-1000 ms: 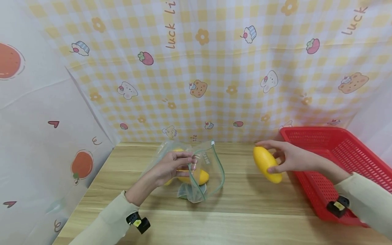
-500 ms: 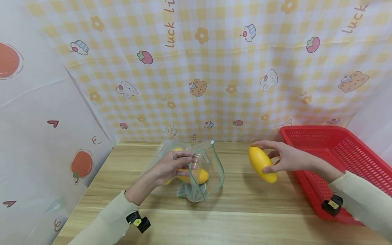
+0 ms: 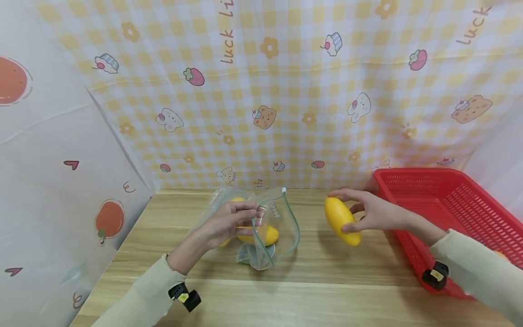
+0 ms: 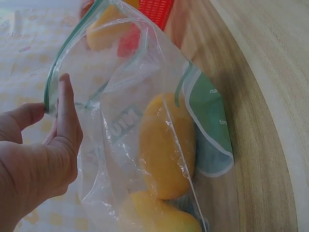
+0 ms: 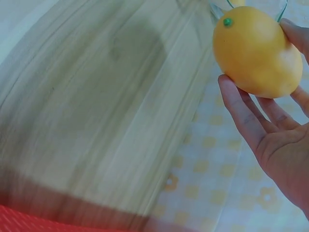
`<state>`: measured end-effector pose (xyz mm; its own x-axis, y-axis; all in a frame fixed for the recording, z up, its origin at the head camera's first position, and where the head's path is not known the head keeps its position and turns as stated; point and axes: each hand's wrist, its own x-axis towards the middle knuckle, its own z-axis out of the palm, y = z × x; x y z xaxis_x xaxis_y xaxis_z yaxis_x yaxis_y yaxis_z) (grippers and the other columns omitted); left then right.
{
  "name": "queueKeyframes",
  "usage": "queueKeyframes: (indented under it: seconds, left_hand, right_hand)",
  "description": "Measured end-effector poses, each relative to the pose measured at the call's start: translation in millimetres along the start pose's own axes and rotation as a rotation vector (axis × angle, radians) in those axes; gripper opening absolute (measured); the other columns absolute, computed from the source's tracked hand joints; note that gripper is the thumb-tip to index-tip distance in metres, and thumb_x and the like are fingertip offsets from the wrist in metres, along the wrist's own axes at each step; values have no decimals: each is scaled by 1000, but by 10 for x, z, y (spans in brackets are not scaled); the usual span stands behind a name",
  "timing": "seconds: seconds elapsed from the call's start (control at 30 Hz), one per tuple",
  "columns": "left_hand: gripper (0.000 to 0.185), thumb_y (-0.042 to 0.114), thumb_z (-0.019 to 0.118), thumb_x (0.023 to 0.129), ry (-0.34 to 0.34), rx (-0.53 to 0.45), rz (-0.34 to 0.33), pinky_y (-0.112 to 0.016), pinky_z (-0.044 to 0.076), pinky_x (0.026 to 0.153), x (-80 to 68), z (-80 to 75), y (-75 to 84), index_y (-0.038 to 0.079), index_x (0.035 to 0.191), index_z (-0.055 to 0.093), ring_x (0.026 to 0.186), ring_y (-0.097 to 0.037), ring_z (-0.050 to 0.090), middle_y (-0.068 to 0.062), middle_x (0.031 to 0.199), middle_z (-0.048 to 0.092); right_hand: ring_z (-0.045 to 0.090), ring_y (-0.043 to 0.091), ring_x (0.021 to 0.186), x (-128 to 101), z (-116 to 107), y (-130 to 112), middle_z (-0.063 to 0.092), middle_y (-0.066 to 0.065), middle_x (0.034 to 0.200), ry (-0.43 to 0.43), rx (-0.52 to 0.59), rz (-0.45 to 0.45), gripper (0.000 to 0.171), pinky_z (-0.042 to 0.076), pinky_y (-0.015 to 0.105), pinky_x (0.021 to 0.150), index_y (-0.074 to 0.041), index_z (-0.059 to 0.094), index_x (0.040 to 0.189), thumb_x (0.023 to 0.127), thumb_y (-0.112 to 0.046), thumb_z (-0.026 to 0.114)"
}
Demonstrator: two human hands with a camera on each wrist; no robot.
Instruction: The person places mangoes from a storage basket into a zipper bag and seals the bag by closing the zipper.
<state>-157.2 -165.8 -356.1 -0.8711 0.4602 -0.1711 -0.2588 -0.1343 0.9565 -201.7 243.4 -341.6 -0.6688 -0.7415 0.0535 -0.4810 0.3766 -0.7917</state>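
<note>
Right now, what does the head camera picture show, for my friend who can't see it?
A person's right hand holds a yellow mango above a wooden table, beside a red basket. Their left hand pinches open the rim of a clear zip bag that has yellow mangoes inside.

bag left on table, basket right.
</note>
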Motion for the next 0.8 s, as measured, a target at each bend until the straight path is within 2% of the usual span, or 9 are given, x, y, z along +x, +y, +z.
queueKeyframes:
  seconds: [0.33, 0.53, 0.8]
  left_hand:
    - [35, 9, 60, 104, -11, 2, 1, -34, 60, 82, -3, 2, -26, -10, 133, 54, 97, -20, 70, -13, 121, 66]
    - [35, 9, 60, 104, -17, 0, 4, -35, 60, 82, 1, 1, -25, -11, 132, 55, 97, -20, 70, -13, 120, 66]
    - [33, 9, 60, 104, -22, -2, 9, -35, 61, 81, -1, 14, -13, -10, 131, 56, 96, -20, 70, -12, 120, 66]
  right_hand:
    - [52, 36, 118, 52, 102, -3, 54, 8, 135, 67, -9, -33, 74, 57, 42, 88, -8, 47, 147, 84, -16, 86]
    - [51, 35, 121, 68, 142, -31, 54, 8, 136, 91, -10, -23, 76, 56, 43, 90, -6, 46, 148, 84, -18, 87]
    - [63, 35, 108, 113, 230, -112, 52, 17, 138, 124, 73, 48, 76, 60, 43, 82, -12, 44, 150, 86, -18, 85]
